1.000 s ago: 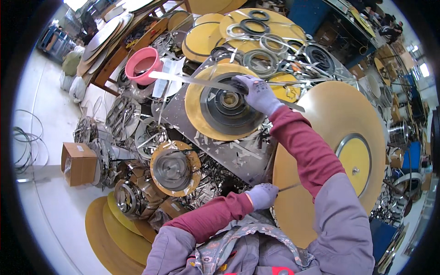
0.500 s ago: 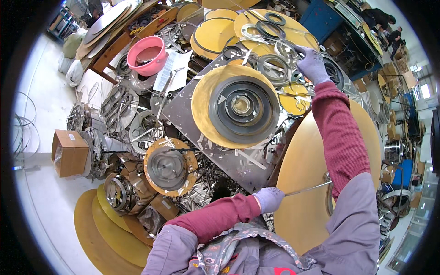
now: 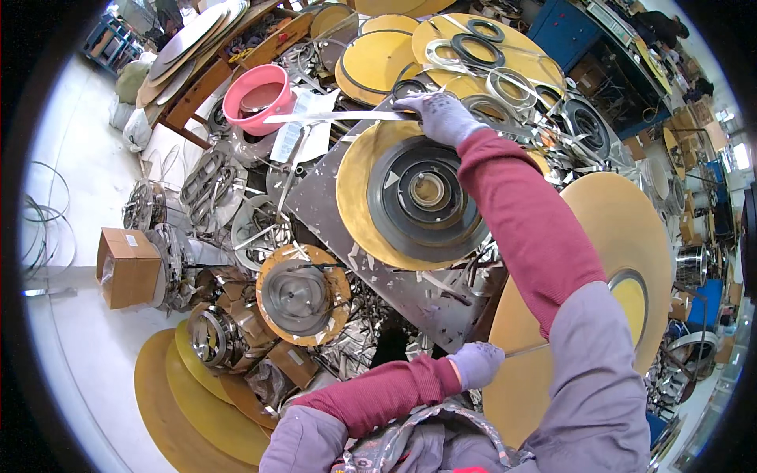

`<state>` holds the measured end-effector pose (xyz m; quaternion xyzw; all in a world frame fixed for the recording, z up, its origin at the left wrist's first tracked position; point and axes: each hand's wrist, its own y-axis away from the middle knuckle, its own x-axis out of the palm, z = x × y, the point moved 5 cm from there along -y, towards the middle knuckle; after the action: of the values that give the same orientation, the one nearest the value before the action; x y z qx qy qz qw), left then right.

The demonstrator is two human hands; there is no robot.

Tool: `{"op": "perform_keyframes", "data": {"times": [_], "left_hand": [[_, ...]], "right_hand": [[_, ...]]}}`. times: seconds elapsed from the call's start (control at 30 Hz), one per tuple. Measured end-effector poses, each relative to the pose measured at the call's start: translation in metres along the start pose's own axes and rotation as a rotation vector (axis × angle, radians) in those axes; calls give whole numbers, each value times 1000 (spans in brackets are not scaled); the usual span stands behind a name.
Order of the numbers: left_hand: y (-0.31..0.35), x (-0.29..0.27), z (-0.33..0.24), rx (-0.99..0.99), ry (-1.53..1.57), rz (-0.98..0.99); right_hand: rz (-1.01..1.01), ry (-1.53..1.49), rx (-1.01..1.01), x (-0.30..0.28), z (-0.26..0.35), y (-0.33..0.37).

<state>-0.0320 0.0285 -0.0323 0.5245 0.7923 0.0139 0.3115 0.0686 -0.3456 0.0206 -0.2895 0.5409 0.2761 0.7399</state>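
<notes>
My right hand (image 3: 443,117), in a pale purple work glove, is closed on a flat pale metal strip (image 3: 339,116) that sticks out to the left toward the pink bowl. Below that hand stands a round yellow disc (image 3: 356,185) bearing nested dark rings (image 3: 392,211) with a small brass-coloured ring at the centre. My left hand (image 3: 479,365), gloved likewise, is closed round a thin metal rod (image 3: 524,349) near my body. The rod runs to the right across a large tan disc (image 3: 516,315), and my right forearm hides its far end.
A pink bowl (image 3: 229,102) sits at the back left beside a paper sheet (image 3: 311,130). Metal offcuts and rings litter the grey table (image 3: 319,189). Lower left are a ring-topped orange disc (image 3: 341,303), a cardboard box (image 3: 130,272) and large yellow discs (image 3: 158,394). A blue cabinet (image 3: 556,35) stands far right.
My right hand has swung left from the table's right side to above the nested rings, with the metal strip now in its grip. My left hand stays on the rod.
</notes>
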Motion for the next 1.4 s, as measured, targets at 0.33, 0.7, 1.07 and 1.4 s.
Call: {"op": "perform_keyframes", "data": {"times": [0.33, 0.7, 1.07, 1.4], "left_hand": [[1, 14, 9, 2, 71, -78], [13, 6, -1, -96, 68, -61], [13, 6, -1, -113, -65, 25], [6, -25, -10, -113, -162, 37]], "right_hand": [[137, -149, -116, 37, 32, -40], [-62, 3, 215, -7, -91, 76], [-86, 359, 790, -157, -194, 562], [308, 876, 1185, -274, -137, 699]]}}
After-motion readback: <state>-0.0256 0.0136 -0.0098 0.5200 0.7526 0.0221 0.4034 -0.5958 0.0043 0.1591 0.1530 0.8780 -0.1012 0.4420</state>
